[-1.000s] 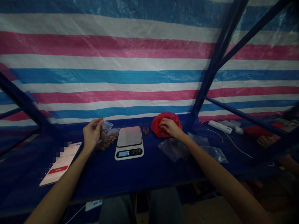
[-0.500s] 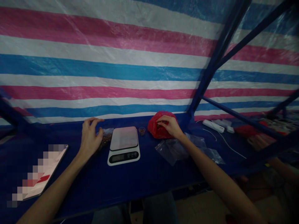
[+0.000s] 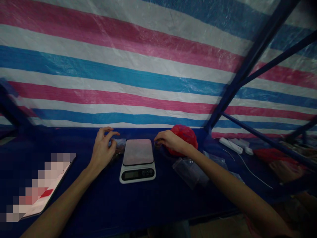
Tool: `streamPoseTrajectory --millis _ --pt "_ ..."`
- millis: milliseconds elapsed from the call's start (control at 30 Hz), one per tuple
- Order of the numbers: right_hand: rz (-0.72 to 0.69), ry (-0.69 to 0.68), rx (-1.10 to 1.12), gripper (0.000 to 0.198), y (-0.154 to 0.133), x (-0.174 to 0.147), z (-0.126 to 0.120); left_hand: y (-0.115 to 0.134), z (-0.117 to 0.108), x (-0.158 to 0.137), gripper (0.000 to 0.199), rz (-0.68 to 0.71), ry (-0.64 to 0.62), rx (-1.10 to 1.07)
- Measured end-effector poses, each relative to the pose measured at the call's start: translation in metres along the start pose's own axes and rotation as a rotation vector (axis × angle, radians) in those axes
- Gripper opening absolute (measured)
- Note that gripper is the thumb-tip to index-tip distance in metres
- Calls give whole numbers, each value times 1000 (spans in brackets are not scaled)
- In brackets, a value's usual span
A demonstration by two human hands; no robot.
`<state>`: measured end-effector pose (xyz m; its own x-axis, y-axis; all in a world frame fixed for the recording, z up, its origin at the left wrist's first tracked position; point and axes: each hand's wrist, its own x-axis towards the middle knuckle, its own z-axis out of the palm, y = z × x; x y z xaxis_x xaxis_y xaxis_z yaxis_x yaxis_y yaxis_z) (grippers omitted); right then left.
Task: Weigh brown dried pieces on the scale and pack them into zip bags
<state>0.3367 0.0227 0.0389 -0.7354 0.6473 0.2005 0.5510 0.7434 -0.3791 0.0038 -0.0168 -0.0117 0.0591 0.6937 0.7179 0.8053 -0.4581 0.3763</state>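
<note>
My left hand (image 3: 104, 148) hovers left of the kitchen scale (image 3: 138, 152), fingers bent and apart with nothing between them. Partly behind that hand lies a clear plastic bag (image 3: 121, 145) with small brown pieces in it. The scale has a pale square plate, and its dark display faces me. My right hand (image 3: 169, 140) is just right of the plate, fingertips pinched together over a small clear cup (image 3: 157, 144). The hand mostly hides the cup, and what the fingers hold is too small to make out. Behind that wrist sits a red plastic bag (image 3: 187, 134).
Flat clear zip bags (image 3: 190, 170) lie under my right forearm. A white power strip (image 3: 230, 145) with a cable is farther right, near another person's hand (image 3: 287, 168). A tablet-like panel (image 3: 47, 195) lies at left. Blue frame bars (image 3: 229, 89) rise at right.
My right hand has come out of the red bag and moved left to the small cup. My left hand stays beside the scale, fingers still apart. The view has shifted slightly.
</note>
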Motion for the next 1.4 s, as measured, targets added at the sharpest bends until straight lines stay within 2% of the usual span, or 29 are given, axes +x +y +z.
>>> streamPoseTrajectory --millis 167,400,467,567,633,767,833,933,1033,1167,1300,1400 --pt "-15 -52 -14 24 1 3 -9 -1 2 -1 27 2 -22 -11" --pt "17 -40 132 18 1 12 -5 -4 2 -2 25 -13 -34 -12" --pt "-1 9 111 14 -1 13 -8 -5 2 -2 25 -13 -35 -9" --pt "22 132 -3 16 -7 2 -18 -5 1 -2 25 -19 -39 -2" --pt "68 101 -37 15 -11 -15 -21 -3 0 -1 24 -21 -45 3" --pt "163 -171 -103 6 -19 -60 -4 3 0 1 25 -22 -60 -1" --pt "183 -210 -156 10 -20 -74 9 5 2 1 25 -10 -65 -10" --pt "175 -162 -132 17 -16 -73 18 4 4 -1 25 11 -67 -14" --pt "226 -67 -141 14 -8 -55 17 1 4 -1 25 10 -68 -1" --pt "255 -91 -247 12 -4 -38 24 -3 2 0 27 -11 -66 7" --pt "227 -49 -245 20 -7 -41 41 -3 1 0 27 -23 -54 17" --pt "231 -8 -200 20 -7 -46 42 -1 1 0 27 -17 -56 12"
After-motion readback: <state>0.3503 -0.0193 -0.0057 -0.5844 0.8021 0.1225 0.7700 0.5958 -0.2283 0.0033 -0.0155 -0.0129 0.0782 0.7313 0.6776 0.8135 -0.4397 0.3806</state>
